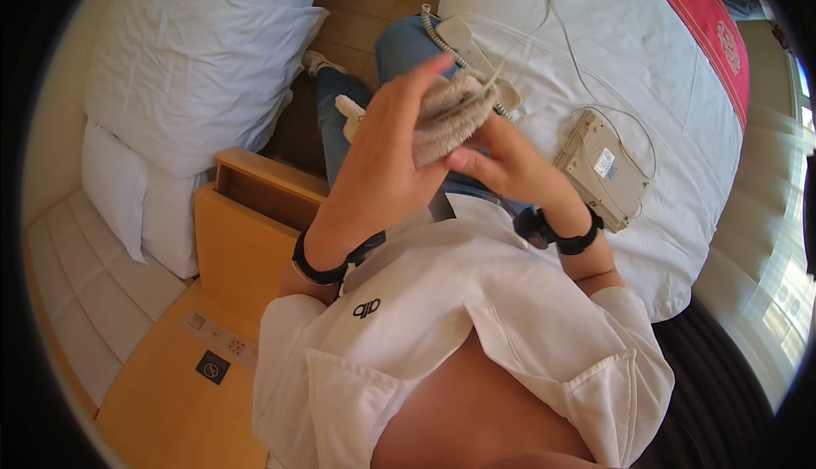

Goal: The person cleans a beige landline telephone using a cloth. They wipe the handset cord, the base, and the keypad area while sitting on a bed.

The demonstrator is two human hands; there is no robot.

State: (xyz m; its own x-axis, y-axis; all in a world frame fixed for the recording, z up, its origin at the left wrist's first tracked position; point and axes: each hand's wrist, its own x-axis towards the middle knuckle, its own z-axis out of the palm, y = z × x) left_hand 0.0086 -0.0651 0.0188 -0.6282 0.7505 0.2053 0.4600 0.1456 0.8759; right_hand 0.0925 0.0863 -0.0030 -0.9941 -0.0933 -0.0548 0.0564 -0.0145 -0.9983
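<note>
A grey-beige cloth (444,129) is held up in front of the lap, just above the centre of the view, and is bunched between both hands. It is gripped from its nine o'clock side by the left hand (395,129), whose fingers are bent about it, with one fingertip raised toward twelve. It is pressed from its four o'clock side by the right hand (506,159): the thumb is laid against the lower edge, and the other fingers are partly hidden behind the folds, so their exact hold cannot be told.

A white cord (500,68) is seen at the cloth's one o'clock edge; whether it is enclosed by the folds cannot be told. Just beyond, also toward one o'clock, a beige handset (457,35) is partly covered by a coiled cord (435,37). Between three and four, a beige base (586,150) is laid on the bed (680,214), a label turned upward. A red runner (693,10) is spread between two and three. Black bands are worn on both wrists. At eight o'clock a wooden cabinet (234,256) is placed, and at nine white bedding (204,61) is heaped.
</note>
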